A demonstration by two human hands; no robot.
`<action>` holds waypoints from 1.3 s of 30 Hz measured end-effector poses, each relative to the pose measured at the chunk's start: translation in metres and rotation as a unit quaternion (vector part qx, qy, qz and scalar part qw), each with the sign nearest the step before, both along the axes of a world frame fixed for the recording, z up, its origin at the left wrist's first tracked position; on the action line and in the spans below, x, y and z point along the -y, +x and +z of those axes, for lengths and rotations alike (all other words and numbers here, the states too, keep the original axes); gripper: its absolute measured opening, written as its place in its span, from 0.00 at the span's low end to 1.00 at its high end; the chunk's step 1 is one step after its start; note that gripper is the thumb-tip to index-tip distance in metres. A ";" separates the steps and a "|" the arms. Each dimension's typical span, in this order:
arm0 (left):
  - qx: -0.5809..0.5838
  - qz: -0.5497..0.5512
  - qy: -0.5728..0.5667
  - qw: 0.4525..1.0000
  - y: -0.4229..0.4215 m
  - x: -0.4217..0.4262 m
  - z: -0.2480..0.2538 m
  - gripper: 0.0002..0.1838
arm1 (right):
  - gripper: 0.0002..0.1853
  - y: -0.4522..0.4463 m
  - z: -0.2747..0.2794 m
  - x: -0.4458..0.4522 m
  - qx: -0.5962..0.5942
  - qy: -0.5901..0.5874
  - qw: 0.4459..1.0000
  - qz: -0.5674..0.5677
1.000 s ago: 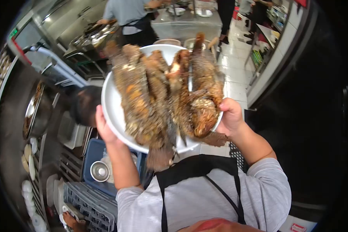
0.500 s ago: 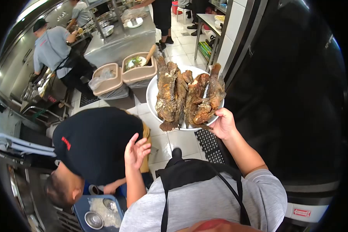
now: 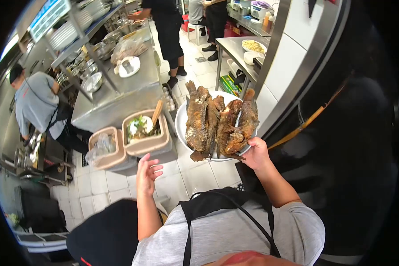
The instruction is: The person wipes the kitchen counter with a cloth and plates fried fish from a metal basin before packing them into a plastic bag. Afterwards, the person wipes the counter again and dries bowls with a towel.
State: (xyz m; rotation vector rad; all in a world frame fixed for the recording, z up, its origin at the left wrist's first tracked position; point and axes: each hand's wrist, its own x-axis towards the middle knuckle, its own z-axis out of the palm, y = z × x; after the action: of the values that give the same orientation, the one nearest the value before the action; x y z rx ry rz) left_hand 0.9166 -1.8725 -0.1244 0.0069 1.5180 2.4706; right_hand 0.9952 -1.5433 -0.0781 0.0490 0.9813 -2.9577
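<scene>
My right hand [image 3: 256,154] grips the lower right rim of a round white plate [image 3: 180,119]. On it lie several whole browned fish [image 3: 197,122], side by side, with some tails toward the far rim. My left hand [image 3: 147,174] is raised in the air left of the plate, apart from it, fingers spread and holding nothing. Under the fish, most of the plate's surface is hidden.
Two beige bins [image 3: 165,138] stand ahead on the left, one holding food scraps and a wooden handle. Behind them is a steel counter [image 3: 115,104]. A dark glossy surface [image 3: 341,177] lies close on the right. Co-workers stand left and ahead; one in black [image 3: 106,235] is at lower left.
My view has moved forward along the floor, bringing the bins and side table nearer. The bent co-worker has slid down toward the bottom edge. The plate stays in my right hand.
</scene>
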 end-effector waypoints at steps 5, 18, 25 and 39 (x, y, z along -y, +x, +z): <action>-0.019 -0.059 -0.072 0.995 -0.128 -0.094 0.004 0.24 | 0.30 -0.122 -0.003 -0.086 -0.021 0.032 0.999 -0.026; 0.081 0.119 -0.010 0.989 -0.344 -0.164 0.016 0.23 | 0.27 -0.472 0.044 -0.214 -0.059 -0.004 0.998 -0.024; 0.014 0.105 0.005 0.994 -0.519 -0.211 0.026 0.24 | 0.26 -0.624 0.029 -0.287 -0.006 -0.006 0.996 -0.088; -0.545 -0.644 0.004 0.537 -0.875 -0.522 0.206 0.35 | 0.24 -0.861 0.016 -0.480 0.061 0.007 0.951 -0.303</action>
State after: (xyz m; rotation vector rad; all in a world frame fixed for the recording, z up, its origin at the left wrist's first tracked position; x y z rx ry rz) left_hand 0.0412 -1.3510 0.0819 2.0883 0.8908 0.9891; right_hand 0.1344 -1.0630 -0.0625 0.6360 1.1400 -3.4203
